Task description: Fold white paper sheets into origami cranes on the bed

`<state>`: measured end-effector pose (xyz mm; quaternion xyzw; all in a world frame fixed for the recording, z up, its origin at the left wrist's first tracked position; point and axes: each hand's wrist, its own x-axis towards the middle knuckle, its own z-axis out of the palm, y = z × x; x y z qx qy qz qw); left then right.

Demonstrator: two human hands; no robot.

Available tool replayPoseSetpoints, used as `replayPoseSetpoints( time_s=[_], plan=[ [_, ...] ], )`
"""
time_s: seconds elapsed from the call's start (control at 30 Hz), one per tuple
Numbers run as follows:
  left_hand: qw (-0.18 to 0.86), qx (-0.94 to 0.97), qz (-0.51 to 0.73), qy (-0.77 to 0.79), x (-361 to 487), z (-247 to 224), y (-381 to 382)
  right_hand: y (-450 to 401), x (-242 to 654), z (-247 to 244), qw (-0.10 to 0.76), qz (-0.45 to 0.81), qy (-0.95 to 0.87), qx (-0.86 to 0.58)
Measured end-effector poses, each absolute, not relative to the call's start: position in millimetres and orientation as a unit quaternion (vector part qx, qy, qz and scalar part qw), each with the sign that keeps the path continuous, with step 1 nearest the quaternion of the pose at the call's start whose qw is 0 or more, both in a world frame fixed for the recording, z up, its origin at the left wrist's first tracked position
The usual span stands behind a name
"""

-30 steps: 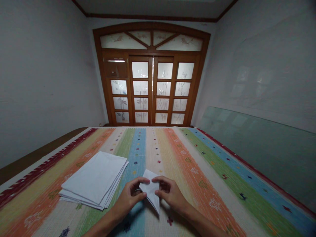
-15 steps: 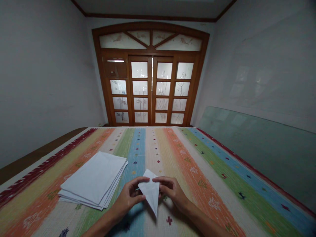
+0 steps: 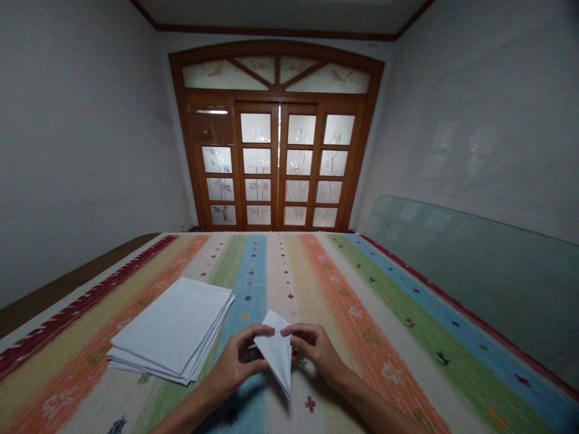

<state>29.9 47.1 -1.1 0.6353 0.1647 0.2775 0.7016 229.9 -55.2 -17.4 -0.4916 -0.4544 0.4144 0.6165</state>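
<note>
Fingers [image 3: 260,333] of both hands pinch a folded white paper triangle [image 3: 275,355] over a striped woven cover [image 3: 384,367]

From the head camera, the left hand [image 3: 234,363] comes in from the lower edge of the view, its fingers curled closed on the left side of the paper. The right hand [image 3: 317,354] mirrors it, with its fingers closed on the right side. Only a narrow gap separates the two hands, and the paper fills it. The triangle's wider end sits up between the fingertips, while its narrow point aims down toward the cover, with a soft shadow beneath.

Just beside the left hand, a squared stack of folded white sheets [image 3: 172,325] lies flat on the cover, its edges slightly fanned. The cover runs in long bands of red, orange, yellow, green, blue and cream, dotted with small stitched motifs. One small red cross motif [image 3: 310,404] sits just beyond the paper's point.

Past the far edge of the cover stands a brown wooden glazed double door [image 3: 277,163] with frosted, plant-patterned panes under an arched transom. A sheet of pale green glass [image 3: 470,283] leans along the right wall [image 3: 479,102].
</note>
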Motion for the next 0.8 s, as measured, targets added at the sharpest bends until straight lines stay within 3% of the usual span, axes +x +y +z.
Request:
replayPoseSetpoints(
  time_s=[0.8],
  plan=[
    [0.609,0.684,0.326,0.233,37.0,3.2,41.1,-55.0,216.2,-14.5,0.617,0.401,-0.447,-0.51]
  ],
)
